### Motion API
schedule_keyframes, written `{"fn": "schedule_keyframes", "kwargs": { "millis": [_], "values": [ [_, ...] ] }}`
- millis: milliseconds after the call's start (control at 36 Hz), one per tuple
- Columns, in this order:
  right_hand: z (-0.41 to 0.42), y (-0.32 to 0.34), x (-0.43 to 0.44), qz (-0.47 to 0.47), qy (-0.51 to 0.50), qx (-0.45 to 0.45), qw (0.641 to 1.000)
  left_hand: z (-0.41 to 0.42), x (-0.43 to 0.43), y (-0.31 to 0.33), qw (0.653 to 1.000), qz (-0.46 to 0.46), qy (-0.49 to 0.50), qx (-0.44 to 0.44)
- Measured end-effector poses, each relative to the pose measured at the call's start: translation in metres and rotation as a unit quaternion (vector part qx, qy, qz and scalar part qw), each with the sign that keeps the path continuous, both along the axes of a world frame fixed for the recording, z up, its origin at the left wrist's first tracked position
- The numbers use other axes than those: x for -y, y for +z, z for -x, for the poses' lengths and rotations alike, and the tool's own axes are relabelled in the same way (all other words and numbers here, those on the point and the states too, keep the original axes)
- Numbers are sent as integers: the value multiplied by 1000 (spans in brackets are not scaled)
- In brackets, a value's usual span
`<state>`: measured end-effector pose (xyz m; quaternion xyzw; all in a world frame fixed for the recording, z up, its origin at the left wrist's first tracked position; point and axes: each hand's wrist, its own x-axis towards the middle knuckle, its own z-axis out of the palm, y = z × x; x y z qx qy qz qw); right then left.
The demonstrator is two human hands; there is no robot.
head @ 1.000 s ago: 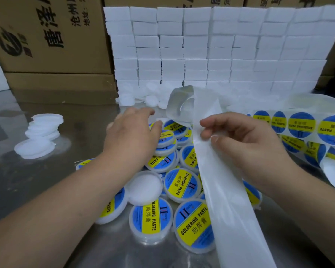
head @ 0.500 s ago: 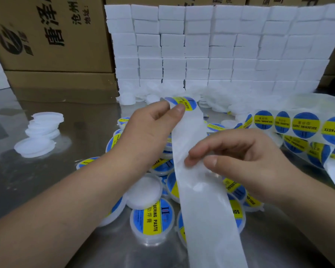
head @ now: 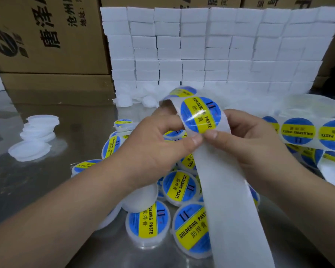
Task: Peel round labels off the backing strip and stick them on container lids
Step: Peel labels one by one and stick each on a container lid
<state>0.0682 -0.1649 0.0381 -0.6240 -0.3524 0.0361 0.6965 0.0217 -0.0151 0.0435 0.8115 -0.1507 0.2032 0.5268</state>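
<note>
I see a shiny metal table backed by cardboard boxes and a wall of white blocks, with plain white lids stacked at the left. A round blue-and-yellow label reading SOLDERING PASTE sits on the white backing strip, raised above a pile of labelled lids. The left hand and right hand both curl onto the strip, thumbs pinching it just below the label, tips nearly touching.

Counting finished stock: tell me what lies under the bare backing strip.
Labelled lids lie under the backing strip, edges showing on both sides, on the metal table. How many it covers cannot be told.
</note>
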Motion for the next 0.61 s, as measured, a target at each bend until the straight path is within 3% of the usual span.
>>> {"fn": "schedule_keyframes", "kwargs": {
  "millis": [83,194,278,361,472,611],
  "values": [
    [-6,2,3,-56,-94,-17,994,0,-1,0,999,3,21,33],
    [-18,11,13,-147,-242,-35,958,-4,-6,1,988,52,117,87],
    [-23,15,19,-186,-281,-21,941,-11,-11,5,971,86,198,104],
    [-24,12,17,-146,-279,-18,949,-18,-15,10,957,125,249,77],
    [-24,6,12,-89,-267,-41,959,-35,-21,22,961,70,265,25],
    [-25,5,10,-81,-250,-68,963,-81,-41,44,958,-115,262,1]
  ]
}}
